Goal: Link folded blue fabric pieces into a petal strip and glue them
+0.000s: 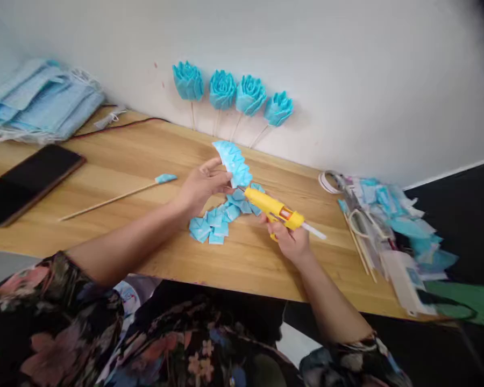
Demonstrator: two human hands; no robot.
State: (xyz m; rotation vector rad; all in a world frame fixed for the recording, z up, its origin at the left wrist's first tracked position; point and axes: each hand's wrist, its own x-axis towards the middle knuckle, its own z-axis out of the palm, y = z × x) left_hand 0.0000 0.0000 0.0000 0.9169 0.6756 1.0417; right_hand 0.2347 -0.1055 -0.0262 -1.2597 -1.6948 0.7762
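My left hand (207, 185) pinches a curved strip of overlapping light-blue folded petals (233, 163), raised above the table. Wrapped round the handle of a yellow glue gun (266, 203), my right hand (292, 242) keeps its nozzle close to the strip's lower end; whether they touch I cannot tell. A white glue stick (314, 230) pokes out of the gun's back. Below both hands lie several loose folded blue pieces (213, 223). Left of them rests a wooden stick (108, 201) with a small blue tip.
Several blue flowers on sticks (222, 90) lean against the wall. A pile of face masks (40, 102) and a phone (30, 183) lie at left. Scissors (361, 220), wooden sticks (358, 244), blue scraps (411, 226) and a white box-shaped item (407, 282) crowd the right end.
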